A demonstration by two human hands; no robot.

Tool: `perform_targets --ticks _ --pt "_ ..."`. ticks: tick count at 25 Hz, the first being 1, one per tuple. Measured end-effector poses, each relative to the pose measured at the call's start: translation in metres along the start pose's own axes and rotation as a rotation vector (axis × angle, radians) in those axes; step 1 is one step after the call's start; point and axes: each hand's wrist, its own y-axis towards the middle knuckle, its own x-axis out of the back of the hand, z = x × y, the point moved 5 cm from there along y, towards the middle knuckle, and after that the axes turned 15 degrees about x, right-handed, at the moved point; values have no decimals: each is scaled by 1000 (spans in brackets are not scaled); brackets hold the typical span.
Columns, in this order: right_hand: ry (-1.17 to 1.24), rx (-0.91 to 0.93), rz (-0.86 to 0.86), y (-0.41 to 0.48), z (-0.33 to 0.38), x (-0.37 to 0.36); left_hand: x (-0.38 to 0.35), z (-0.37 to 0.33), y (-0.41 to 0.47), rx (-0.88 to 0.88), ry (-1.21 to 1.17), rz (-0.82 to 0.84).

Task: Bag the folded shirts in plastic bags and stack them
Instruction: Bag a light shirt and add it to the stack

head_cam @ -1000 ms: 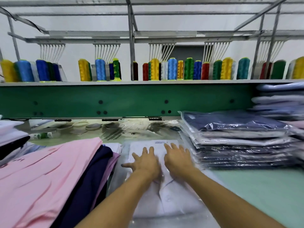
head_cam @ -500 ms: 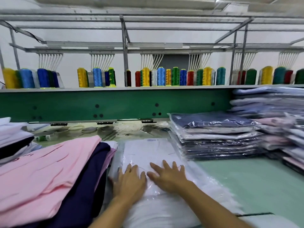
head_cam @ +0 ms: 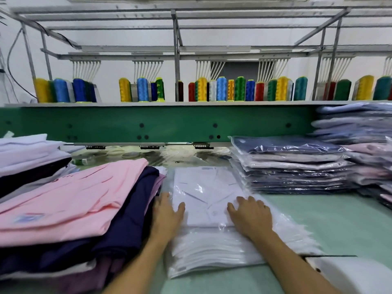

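Pale green is the table [head_cam: 331,221], and it runs back to a long dark green machine beam [head_cam: 169,122]. On the shelf above the beam stand many thread cones [head_cam: 220,89] in yellow, blue, green and red, under a grey metal frame [head_cam: 176,39] and before a white wall. On the left of the table lies a pile of folded shirts without bags, with a pink shirt [head_cam: 70,194] on top and a navy shirt [head_cam: 131,213] under it. On the right is a stack of bagged shirts [head_cam: 292,164]; its top one is dark blue under shiny plastic.

The white shirt [head_cam: 212,181] lies in the middle of the table, between the pink pile and the bagged stack. It is inside a clear plastic bag [head_cam: 197,188], which shines and wrinkles over the cloth. It rests on a pile of empty bags [head_cam: 222,249], whose edges fan out toward the person.

The left hand [head_cam: 167,215] lies flat on the left edge of the bagged shirt, fingers straight and close, thumb apart. The right hand [head_cam: 250,215] lies flat on the right side, fingers a little spread. Neither hand grips anything.
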Motion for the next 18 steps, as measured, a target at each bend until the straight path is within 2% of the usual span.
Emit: perform_targets --ticks 3,5,7,9,11,13,15,17,18 --pt "42 73 -150 0 5 8 15 4 2 134 -344 145" --pt "155 174 -246 -1 11 14 20 -1 -1 186 -429 201" --pt "230 314 -261 -3 21 15 23 -3 -7 157 -227 205" --pt "232 406 -173 -6 30 8 24 -5 -16 79 42 170" --pt "166 394 -75 -7 32 0 27 -7 -18 32 57 201" --pt "114 331 -54 -7 30 -2 28 -11 -16 24 -101 292" --pt "82 285 -62 -7 30 -1 27 -12 -14 109 -362 424" --pt "106 337 -139 -8 39 8 24 -14 -15 175 -602 516" --pt "148 422 -217 -11 49 15 23 -15 -16 186 -675 536"
